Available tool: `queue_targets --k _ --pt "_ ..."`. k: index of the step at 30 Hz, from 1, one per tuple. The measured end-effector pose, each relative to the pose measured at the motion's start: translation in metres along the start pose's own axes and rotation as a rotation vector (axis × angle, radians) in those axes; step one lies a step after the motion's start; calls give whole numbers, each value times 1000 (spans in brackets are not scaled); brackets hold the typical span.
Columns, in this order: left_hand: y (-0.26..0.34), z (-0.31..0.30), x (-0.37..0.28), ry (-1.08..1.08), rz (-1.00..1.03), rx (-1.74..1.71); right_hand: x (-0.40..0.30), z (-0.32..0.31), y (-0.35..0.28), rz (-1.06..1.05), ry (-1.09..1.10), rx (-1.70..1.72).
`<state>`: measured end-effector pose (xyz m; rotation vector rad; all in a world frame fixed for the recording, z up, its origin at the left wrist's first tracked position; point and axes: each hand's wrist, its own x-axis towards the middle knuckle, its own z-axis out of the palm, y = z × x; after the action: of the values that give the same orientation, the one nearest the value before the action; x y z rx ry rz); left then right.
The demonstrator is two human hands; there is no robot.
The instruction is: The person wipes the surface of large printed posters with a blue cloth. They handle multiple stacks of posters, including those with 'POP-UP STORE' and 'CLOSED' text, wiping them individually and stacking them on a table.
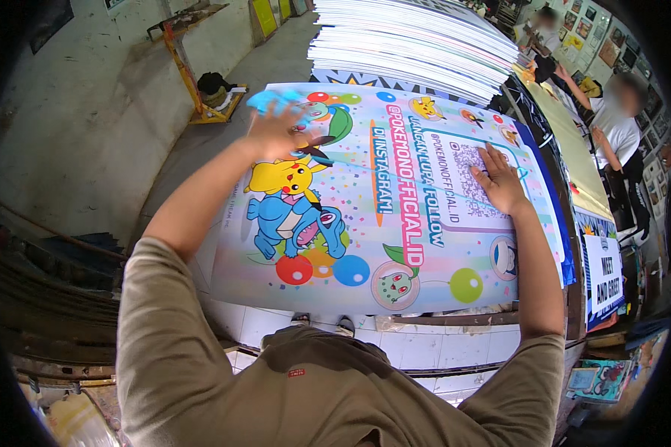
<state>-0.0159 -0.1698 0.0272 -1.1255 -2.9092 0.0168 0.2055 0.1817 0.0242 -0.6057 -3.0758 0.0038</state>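
Note:
A large printed board [358, 223] with cartoon characters, balloons and writing lies before me on top of other printed sheets. My left hand [279, 131] is at its far left corner, blurred, with a light blue cloth [274, 100] at the fingers; the hand appears to press the cloth against the board. My right hand [499, 180] rests flat on the board's right part, over a printed code, with the fingers spread and nothing in it. A thin light line crosses the board between the hands; I cannot tell what it is.
A tall stack of white-edged boards [408, 50] stands behind the printed board. A yellow metal stand [184, 72] is at the far left. Two people [618, 128] are at a long table [570, 139] on the right. A blue-bordered sign [603, 274] lies near my right arm.

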Motion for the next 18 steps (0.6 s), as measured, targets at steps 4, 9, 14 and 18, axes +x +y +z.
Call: queue_targets --k 4,9,14,18 --pt "37 4 -12 -330 50 -311 17 -5 -10 11 -126 -29" --pt "117 8 -148 -15 1131 -588 11 3 20 21 -85 -15" --pt "1 4 -172 -23 322 -110 13 16 12 -36 -2 10" --pt "37 3 -175 -48 351 -191 16 22 23 -20 44 39"
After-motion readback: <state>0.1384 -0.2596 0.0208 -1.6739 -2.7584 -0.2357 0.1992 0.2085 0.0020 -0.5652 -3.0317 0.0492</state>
